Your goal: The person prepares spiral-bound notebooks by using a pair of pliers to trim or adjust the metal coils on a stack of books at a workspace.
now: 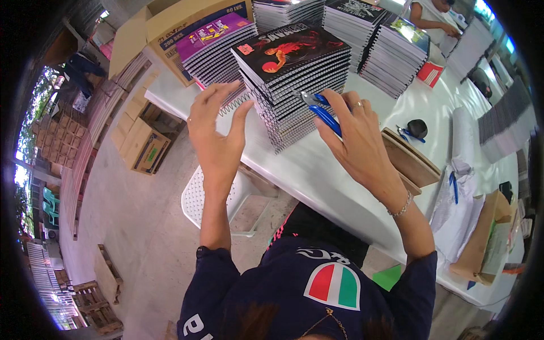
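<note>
A tall stack of spiral-bound notebooks (306,48) with dark covers and a red figure stands on the white table, directly before me. My right hand (357,133) grips a pair of blue-handled pliers (326,119), whose metal jaws point left across the stack's wire-bound side. On the left of the stack, my left hand (217,127) is raised with thumb and fingers apart. A loose-looking wire coil (235,105) shows between its thumb and fingers; whether they touch it, I cannot tell.
Purple-covered notebooks (218,37) and further notebook stacks (394,54) line the far side. An open carton (198,28) stands behind. Brown boards (409,161), a second tool beside a black roll (417,129), and a long carton (487,243) lie right. A white stool (195,195) sits below the table edge.
</note>
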### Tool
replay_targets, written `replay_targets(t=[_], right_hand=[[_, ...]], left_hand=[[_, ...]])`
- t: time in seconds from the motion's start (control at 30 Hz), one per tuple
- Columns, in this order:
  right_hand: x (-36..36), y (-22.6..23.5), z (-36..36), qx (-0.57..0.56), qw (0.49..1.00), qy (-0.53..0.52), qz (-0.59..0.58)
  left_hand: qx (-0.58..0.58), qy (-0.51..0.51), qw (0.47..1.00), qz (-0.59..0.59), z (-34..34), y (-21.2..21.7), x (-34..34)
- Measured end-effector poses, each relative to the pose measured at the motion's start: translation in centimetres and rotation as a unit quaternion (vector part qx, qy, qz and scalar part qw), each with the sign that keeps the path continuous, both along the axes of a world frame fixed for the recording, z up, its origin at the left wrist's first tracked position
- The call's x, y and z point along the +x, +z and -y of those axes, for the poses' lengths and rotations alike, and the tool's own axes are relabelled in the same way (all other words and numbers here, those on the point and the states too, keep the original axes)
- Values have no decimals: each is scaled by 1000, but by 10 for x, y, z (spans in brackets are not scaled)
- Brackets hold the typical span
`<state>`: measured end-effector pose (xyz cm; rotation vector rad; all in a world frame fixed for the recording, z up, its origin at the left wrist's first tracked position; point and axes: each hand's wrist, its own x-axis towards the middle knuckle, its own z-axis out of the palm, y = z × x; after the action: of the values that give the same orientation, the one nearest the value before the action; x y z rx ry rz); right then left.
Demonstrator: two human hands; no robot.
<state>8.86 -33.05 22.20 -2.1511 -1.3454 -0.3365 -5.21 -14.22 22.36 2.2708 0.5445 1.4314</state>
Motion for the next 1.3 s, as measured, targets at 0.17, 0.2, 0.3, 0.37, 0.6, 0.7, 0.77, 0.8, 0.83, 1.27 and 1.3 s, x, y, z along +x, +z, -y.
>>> replay_targets(t=[0.17,0.2,0.3,0.37,0.6,0.7,0.77,0.8,0.83,1.27,1.3], right_hand=[[2,-8,-25,43,998,0,46],[2,-8,-27,42,998,-3,56],[4,-7,-31,38,996,-15,86],[3,-5,-32,36,994,-26,102],[6,-2,-40,53,990,-22,127],[6,-1,-42,50,989,-22,135],[4,1,-43,42,990,-21,135],[4,1,-44,44,989,-23,141],[5,-1,-45,47,988,-26,147],[6,2,-51,31,991,-9,129],[6,1,-52,29,991,-8,131]], left_hand=[[-16,30,997,71,2,-13,1],[41,55,997,29,3,-14,2],[127,81,986,-69,7,-5,8],[146,78,980,-112,4,-2,14],[100,48,977,-184,-4,9,22],[77,38,982,-168,-5,7,23],[68,34,985,-157,-6,5,24],[63,32,986,-153,-6,4,25],[58,30,987,-150,-6,4,25],[61,20,988,-138,-8,1,27],[62,19,988,-139,-7,2,27]])
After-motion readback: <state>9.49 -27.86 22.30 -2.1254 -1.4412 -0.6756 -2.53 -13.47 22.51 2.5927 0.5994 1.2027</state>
